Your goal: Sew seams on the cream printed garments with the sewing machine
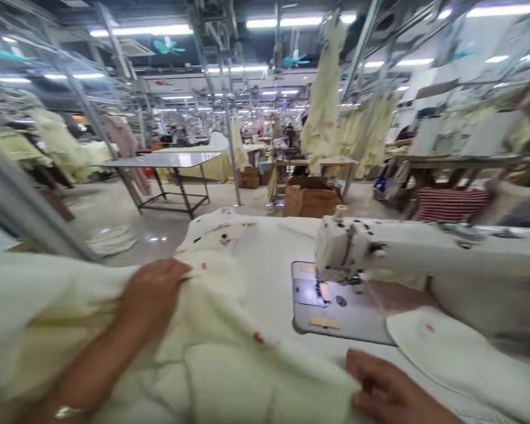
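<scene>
As the head camera looks forward and down across a white sewing table, a bulky cream cloth fills the near left and centre, heaped on the table and spilling toward the person. The left hand, with a bracelet at its wrist, clenches a fold of the cloth, its fingers curled over the gathered layers. The right hand lies at near right with its fingers against the cloth's edge; whether they grip it or only rest there cannot be told. Red marks dot the cloth. To the right stands a sewing machine above a steel needle plate, which the cloth does not cover. A second pale piece lies just beside the right hand. Far off, across the factory floor, are a steel table, a cardboard box and hanging garments. The main risk seems to be the cloth's heavy, loose folds: their weight could drag the layers out of line or bunch them near the needle.
</scene>
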The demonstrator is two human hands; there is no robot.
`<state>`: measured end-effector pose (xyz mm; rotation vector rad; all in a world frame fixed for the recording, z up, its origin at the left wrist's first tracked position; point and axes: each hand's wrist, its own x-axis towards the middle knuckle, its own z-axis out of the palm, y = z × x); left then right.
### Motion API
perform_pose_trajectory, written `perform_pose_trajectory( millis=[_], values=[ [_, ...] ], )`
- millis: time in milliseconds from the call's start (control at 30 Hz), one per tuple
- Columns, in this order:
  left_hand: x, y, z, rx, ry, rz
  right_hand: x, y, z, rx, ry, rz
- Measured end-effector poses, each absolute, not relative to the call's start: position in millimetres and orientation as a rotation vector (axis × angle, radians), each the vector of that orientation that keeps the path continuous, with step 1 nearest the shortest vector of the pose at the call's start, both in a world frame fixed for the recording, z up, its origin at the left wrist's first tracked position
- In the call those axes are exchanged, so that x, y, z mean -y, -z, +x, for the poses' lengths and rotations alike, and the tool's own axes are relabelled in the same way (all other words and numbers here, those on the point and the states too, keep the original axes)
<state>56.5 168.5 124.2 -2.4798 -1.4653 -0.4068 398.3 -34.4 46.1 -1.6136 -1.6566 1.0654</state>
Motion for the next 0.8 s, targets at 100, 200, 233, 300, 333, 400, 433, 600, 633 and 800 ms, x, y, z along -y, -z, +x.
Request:
perform_pose_trajectory(
  millis=[100,200,233,300,333,400,433,600,633,800],
  values=[
    [-144,-111,101,1.256,0.399,-2.762,15,-67,388,1.268,-1.323,-1.419],
    [-123,-87,146,0.982,0.363,-3.111,10,-80,380,0.855,-1.437,-1.316],
    [-119,-80,156,0.928,0.323,-3.19,11,-82,379,0.79,-1.429,-1.315],
    [-119,-70,169,0.92,0.264,-3.268,15,-82,382,0.802,-1.399,-1.382],
    [-122,-68,171,0.96,0.266,-3.269,18,-79,385,0.89,-1.397,-1.445],
    [-131,-69,173,1.044,0.322,-3.232,23,-72,391,1.134,-1.422,-1.551],
    [-135,-71,173,1.076,0.353,-3.208,24,-68,393,1.253,-1.441,-1.582],
    [-153,-83,171,1.265,0.4,-3.032,25,-65,395,1.047,-1.449,-1.442],
    [-157,-84,169,1.322,0.399,-2.984,25,-69,394,0.939,-1.497,-1.375],
    [-177,-85,157,1.519,0.363,-2.784,35,-90,402,1.13,-1.842,-1.324]
  ],
)
